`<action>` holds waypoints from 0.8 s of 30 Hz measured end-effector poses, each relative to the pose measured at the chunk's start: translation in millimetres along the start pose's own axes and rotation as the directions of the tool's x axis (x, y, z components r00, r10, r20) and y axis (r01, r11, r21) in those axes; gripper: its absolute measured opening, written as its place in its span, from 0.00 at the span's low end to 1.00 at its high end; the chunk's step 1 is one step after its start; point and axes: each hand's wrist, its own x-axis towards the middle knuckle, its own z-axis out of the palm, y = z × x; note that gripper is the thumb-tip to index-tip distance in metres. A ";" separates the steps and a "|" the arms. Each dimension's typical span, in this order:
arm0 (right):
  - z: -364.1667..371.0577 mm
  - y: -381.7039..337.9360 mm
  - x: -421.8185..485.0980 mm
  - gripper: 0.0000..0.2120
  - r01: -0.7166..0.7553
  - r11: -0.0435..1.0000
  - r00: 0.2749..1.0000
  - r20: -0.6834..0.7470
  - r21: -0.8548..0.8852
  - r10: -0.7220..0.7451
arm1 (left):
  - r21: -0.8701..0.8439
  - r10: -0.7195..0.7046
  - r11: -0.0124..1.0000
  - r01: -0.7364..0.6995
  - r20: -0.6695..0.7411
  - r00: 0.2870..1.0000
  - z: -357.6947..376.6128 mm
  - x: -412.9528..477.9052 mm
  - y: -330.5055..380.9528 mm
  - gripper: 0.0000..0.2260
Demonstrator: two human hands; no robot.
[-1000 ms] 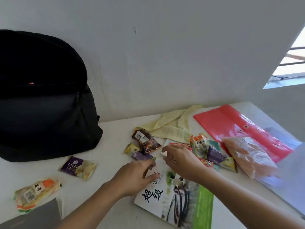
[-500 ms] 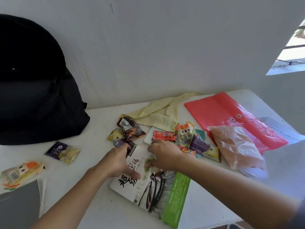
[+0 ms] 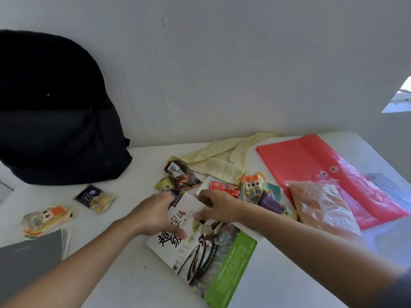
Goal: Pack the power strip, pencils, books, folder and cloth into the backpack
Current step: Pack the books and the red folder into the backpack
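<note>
Both hands have slid to the far corner of the book (image 3: 206,252), set to lift it.
Left hand (image 3: 159,215) grips the left edge, thumb on the cover; right hand (image 3: 219,207) hooks curled fingers over the far edge. White cover, black characters, green band; it lies flat on the surface (image 3: 133,274), well apart from the backpack (image 3: 55,130) at far left. Best lifted level, clear of the snack packs (image 3: 182,178) just beside it.
</note>
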 end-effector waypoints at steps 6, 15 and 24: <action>1.2 4.2 -10.1 0.13 0.024 0.891 0.998 -0.065 0.452 0.006 | -0.330 -0.026 0.944 0.028 0.011 1.000 -22.6 -9.5 8.7 0.24; -23.7 0.1 -17.1 0.07 0.150 0.499 0.965 -0.237 0.854 0.116 | -0.734 -0.016 0.679 0.001 -0.013 1.000 -64.5 -26.7 17.2 0.18; -67.4 -47.8 -5.6 0.17 0.379 0.194 0.884 -0.416 0.905 0.214 | -0.948 0.043 0.241 -0.210 -0.206 0.978 -58.3 -55.5 37.9 0.21</action>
